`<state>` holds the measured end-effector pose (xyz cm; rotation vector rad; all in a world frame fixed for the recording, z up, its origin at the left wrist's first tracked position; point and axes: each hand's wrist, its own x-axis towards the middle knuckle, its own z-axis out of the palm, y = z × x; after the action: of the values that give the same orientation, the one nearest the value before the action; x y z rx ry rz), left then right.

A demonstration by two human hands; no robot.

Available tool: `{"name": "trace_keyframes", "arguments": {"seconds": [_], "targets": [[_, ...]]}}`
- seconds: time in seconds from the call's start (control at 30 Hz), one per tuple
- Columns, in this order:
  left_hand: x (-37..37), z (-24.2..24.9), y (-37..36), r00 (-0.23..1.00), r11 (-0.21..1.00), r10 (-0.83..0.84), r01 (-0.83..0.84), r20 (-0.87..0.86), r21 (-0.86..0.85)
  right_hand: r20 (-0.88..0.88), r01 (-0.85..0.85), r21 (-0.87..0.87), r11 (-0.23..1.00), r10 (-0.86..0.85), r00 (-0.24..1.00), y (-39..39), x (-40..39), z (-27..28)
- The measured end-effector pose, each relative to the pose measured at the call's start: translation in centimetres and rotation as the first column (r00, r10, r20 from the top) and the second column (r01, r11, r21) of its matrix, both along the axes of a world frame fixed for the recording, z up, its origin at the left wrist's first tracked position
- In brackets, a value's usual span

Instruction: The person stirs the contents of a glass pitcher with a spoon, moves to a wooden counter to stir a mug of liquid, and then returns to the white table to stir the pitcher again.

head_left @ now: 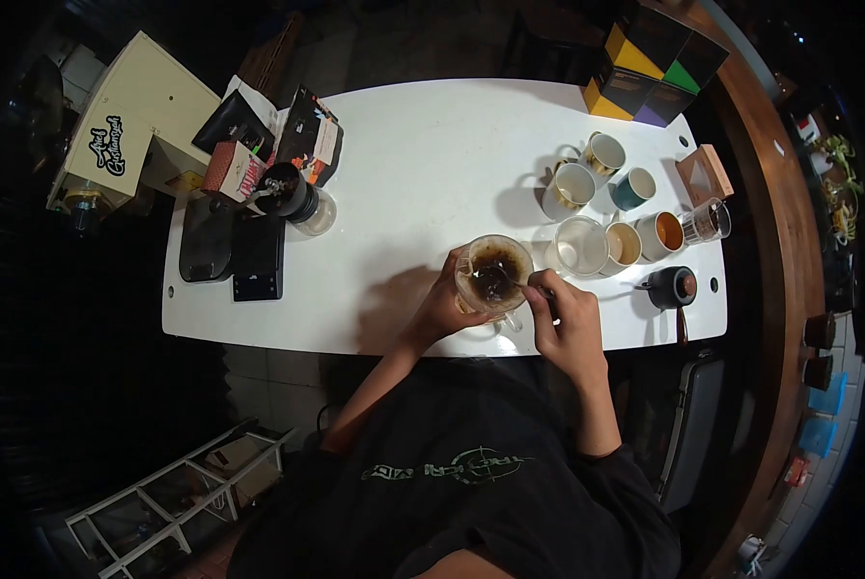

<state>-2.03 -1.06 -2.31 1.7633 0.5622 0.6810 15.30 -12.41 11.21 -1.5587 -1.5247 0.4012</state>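
Note:
My left hand point(442, 301) is wrapped around the side of a clear glass mug point(467, 286), held above the front edge of the table. Dark brown coffee point(492, 280) with bits of foam or grounds shows inside, and brown residue clings to the inner wall. A thin spoon point(517, 283) dips into it, its shaft pinched between the thumb and fingers of my right hand point(566, 317). The spoon's lower end is hidden in the dark liquid. Just right of the mug stands an empty clear glass cup point(580, 244).
On the white table point(404, 145), several cups stand at right, including a teal cup point(633, 189) and an orange-lined cup point(660, 235). A dark long-handled pot point(672, 288) is near the right edge. A coffee grinder point(292, 193) and black scale point(261, 265) are at left; patterned boxes point(656, 63) stand behind.

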Motion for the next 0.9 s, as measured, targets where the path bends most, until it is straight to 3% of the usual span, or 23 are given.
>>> {"name": "trace_keyframes", "arguments": {"seconds": [0.17,0.23,0.37,0.5,0.83,0.9], "targets": [[0.0,-0.2,0.0,1.000,1.000,-0.005,0.005,0.025,-0.001,0.014,0.074,0.018,0.997,-0.075,0.997,0.0,0.2,0.1],[0.0,0.2,-0.1,0.999,1.000,0.001,-0.001,0.042,-0.006,0.119,0.066,0.051,0.997,-0.072,0.990,0.2,0.3,-0.2],[-0.1,-0.1,0.1,1.000,1.000,0.001,-0.001,-0.003,0.006,0.085,0.038,0.030,0.999,-0.040,0.996,0.4,0.1,-1.3],[0.1,-0.9,0.4,0.999,0.998,0.014,-0.012,-0.033,0.056,-0.080,0.045,-0.034,0.998,-0.048,0.996,0.6,0.5,-1.7],[0.4,-2.0,0.6,0.999,0.999,-0.036,0.036,-0.001,-0.006,-0.408,0.117,-0.131,0.984,-0.162,0.899,0.6,1.3,-4.1],[0.3,-2.1,0.6,1.000,0.997,-0.001,0.002,-0.014,0.076,-0.483,0.106,-0.129,0.986,-0.156,0.861,0.7,1.7,-5.0]]}}
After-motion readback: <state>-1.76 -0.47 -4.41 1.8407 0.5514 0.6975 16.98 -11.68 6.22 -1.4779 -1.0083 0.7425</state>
